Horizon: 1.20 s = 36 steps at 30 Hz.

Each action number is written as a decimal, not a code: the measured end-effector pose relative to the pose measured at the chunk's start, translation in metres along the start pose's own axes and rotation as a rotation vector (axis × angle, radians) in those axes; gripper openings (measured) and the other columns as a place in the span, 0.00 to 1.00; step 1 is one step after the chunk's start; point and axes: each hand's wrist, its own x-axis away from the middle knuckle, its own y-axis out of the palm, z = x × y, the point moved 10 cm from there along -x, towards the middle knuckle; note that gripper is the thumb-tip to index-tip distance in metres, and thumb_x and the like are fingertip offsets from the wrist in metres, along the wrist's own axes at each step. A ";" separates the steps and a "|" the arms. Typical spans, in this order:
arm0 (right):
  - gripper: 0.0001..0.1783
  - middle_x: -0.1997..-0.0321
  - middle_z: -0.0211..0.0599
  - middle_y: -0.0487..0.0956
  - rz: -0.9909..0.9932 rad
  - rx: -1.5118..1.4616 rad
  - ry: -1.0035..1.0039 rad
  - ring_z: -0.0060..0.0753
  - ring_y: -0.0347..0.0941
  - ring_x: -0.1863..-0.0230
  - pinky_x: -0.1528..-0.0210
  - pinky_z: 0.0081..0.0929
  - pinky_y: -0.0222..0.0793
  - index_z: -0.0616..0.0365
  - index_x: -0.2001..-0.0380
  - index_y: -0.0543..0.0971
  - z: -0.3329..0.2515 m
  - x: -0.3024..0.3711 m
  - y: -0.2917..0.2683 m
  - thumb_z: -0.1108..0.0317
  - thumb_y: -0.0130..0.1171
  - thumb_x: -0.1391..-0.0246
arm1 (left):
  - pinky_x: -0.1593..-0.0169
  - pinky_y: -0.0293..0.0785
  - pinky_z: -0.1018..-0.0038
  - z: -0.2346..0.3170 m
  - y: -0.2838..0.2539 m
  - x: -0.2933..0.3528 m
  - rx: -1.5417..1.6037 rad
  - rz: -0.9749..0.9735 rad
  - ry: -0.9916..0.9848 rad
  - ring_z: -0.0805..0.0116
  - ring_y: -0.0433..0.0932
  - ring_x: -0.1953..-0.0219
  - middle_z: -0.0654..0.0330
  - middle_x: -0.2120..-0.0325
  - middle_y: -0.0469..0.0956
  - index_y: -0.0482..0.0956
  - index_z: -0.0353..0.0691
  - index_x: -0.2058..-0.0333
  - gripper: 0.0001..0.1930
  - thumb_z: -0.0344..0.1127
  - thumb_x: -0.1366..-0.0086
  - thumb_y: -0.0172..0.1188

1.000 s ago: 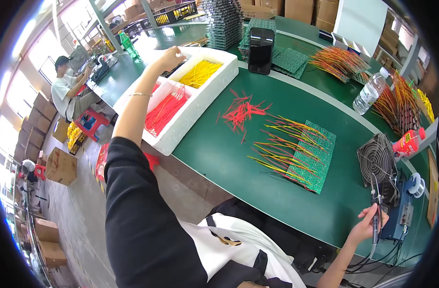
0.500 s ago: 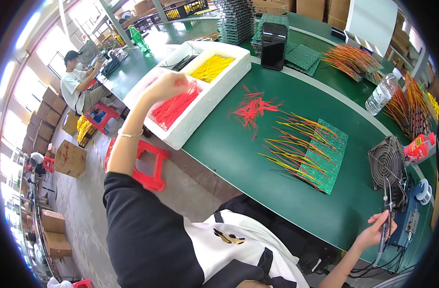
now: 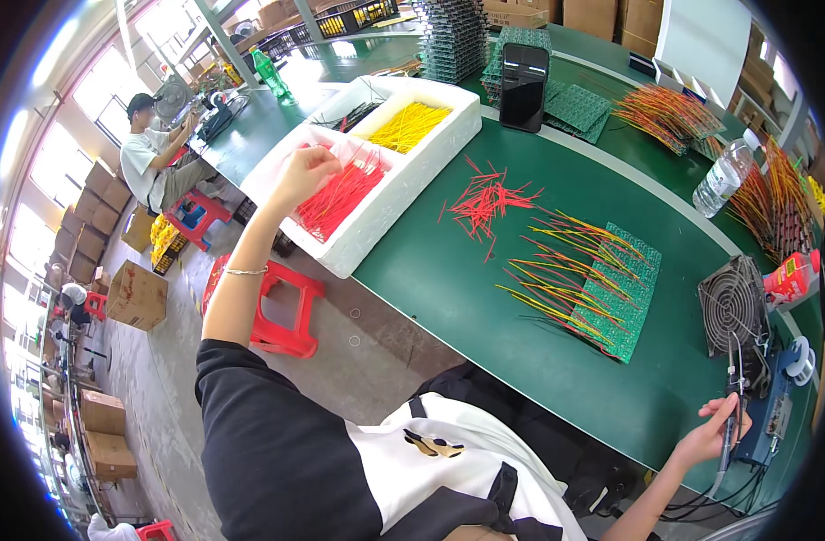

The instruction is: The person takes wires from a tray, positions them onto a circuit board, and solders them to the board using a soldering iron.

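My left hand (image 3: 306,174) is over the red wires (image 3: 345,194) in the near compartment of a white foam box (image 3: 376,236). Its fingers are bent together, and I cannot make out what lies between them. Yellow wires (image 3: 410,126) and black wires (image 3: 354,117) fill the box's other compartments. At the right, my right hand (image 3: 711,435) grips a soldering iron (image 3: 731,424) with its tip pointing up, beside a small fan (image 3: 735,307). Between my hands lies a green circuit board panel (image 3: 642,287) with red, yellow and black wires sticking out leftward.
A loose heap of red wires (image 3: 492,203) lies between box and panel. Farther back stand a black phone (image 3: 523,90), stacked boards (image 3: 450,41), wired boards (image 3: 669,117) and a clear bottle (image 3: 726,176). A red bottle (image 3: 791,278) is behind the fan. A red stool (image 3: 286,311) stands below the table's edge.
My left hand has shifted slightly lower and left over the red wires, with its fingers now more plainly bent. My right hand keeps the soldering iron in nearly the same place.
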 end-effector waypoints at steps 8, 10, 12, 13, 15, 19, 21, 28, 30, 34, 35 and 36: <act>0.09 0.85 0.31 0.69 0.002 -0.002 0.083 0.16 0.62 0.85 0.81 0.13 0.57 0.58 0.75 0.65 0.004 0.000 -0.003 0.69 0.52 0.44 | 0.80 0.56 0.87 0.087 0.039 -0.011 0.644 -0.061 -0.065 0.86 0.56 0.85 0.74 0.86 0.56 0.67 0.41 0.69 0.07 0.37 0.35 0.48; 0.09 0.85 0.31 0.69 0.002 -0.038 0.098 0.16 0.62 0.86 0.82 0.13 0.57 0.58 0.74 0.64 0.008 -0.001 -0.001 0.70 0.52 0.45 | 0.82 0.50 0.86 0.111 0.065 -0.021 0.640 -0.107 -0.069 0.86 0.51 0.86 0.75 0.86 0.54 0.67 0.42 0.70 0.07 0.37 0.36 0.48; 0.08 0.84 0.31 0.70 -0.007 -0.063 0.105 0.16 0.62 0.86 0.83 0.13 0.58 0.58 0.73 0.64 0.008 -0.001 0.001 0.71 0.52 0.45 | 0.85 0.42 0.86 0.137 0.104 -0.031 0.577 -0.159 -0.061 0.87 0.46 0.88 0.77 0.87 0.51 0.67 0.44 0.71 0.07 0.38 0.36 0.47; 0.08 0.84 0.32 0.70 -0.017 -0.074 0.107 0.16 0.62 0.86 0.83 0.13 0.58 0.58 0.73 0.64 0.005 0.000 0.006 0.71 0.52 0.45 | 0.84 0.41 0.85 0.151 0.125 -0.034 0.508 -0.178 -0.060 0.87 0.46 0.88 0.77 0.87 0.51 0.68 0.45 0.71 0.08 0.39 0.35 0.47; 0.08 0.84 0.31 0.69 -0.025 -0.091 0.121 0.16 0.62 0.86 0.83 0.13 0.57 0.58 0.74 0.66 0.004 0.000 0.011 0.69 0.52 0.44 | 0.84 0.41 0.85 0.187 0.169 -0.041 0.423 -0.248 0.124 0.87 0.46 0.87 0.77 0.88 0.50 0.69 0.45 0.71 0.09 0.40 0.35 0.46; 0.09 0.84 0.33 0.70 -0.028 -0.151 0.161 0.18 0.63 0.87 0.83 0.12 0.59 0.59 0.71 0.64 0.009 -0.001 0.011 0.71 0.54 0.46 | 0.83 0.43 0.86 0.237 0.221 -0.039 0.603 -0.416 0.293 0.87 0.49 0.87 0.76 0.87 0.54 0.68 0.43 0.69 0.10 0.40 0.33 0.44; 0.09 0.85 0.33 0.70 -0.026 -0.148 0.162 0.18 0.63 0.88 0.83 0.13 0.59 0.59 0.71 0.64 0.010 -0.001 0.007 0.71 0.54 0.46 | 0.82 0.49 0.87 0.250 0.224 -0.025 0.567 -0.397 0.331 0.86 0.55 0.85 0.73 0.86 0.61 0.68 0.43 0.68 0.09 0.40 0.33 0.44; 0.09 0.84 0.33 0.70 -0.047 -0.132 0.144 0.17 0.64 0.87 0.84 0.13 0.59 0.58 0.72 0.64 0.008 0.005 0.006 0.71 0.53 0.46 | 0.61 0.72 0.74 0.241 0.179 0.015 0.899 -0.446 0.378 0.69 0.76 0.69 0.57 0.72 0.75 0.64 0.40 0.63 0.05 0.33 0.33 0.43; 0.08 0.84 0.32 0.70 -0.058 -0.115 0.114 0.17 0.63 0.87 0.83 0.12 0.58 0.58 0.72 0.63 0.005 0.004 0.003 0.71 0.52 0.45 | 0.54 0.70 0.66 0.223 0.143 0.019 1.031 -0.314 0.383 0.64 0.76 0.63 0.58 0.70 0.75 0.67 0.40 0.64 0.04 0.32 0.34 0.45; 0.08 0.85 0.31 0.68 -0.056 -0.049 0.110 0.15 0.61 0.86 0.83 0.13 0.56 0.58 0.73 0.65 0.004 0.006 0.004 0.69 0.51 0.44 | 0.73 0.64 0.84 0.139 0.026 -0.002 0.651 0.161 0.267 0.81 0.67 0.76 0.66 0.78 0.70 0.71 0.37 0.63 0.08 0.34 0.35 0.47; 0.08 0.85 0.31 0.68 -0.060 -0.045 0.114 0.15 0.61 0.86 0.82 0.13 0.56 0.58 0.73 0.65 0.006 0.006 0.003 0.70 0.51 0.44 | 0.78 0.59 0.87 0.118 0.009 -0.004 0.418 0.172 0.197 0.84 0.63 0.78 0.68 0.80 0.68 0.71 0.36 0.63 0.09 0.34 0.35 0.47; 0.07 0.85 0.31 0.69 -0.057 -0.058 0.103 0.16 0.61 0.86 0.82 0.13 0.56 0.59 0.73 0.65 0.005 0.006 0.002 0.70 0.51 0.44 | 0.80 0.51 0.86 0.096 0.000 -0.005 0.234 0.225 0.150 0.84 0.59 0.81 0.70 0.80 0.66 0.73 0.37 0.65 0.09 0.35 0.36 0.47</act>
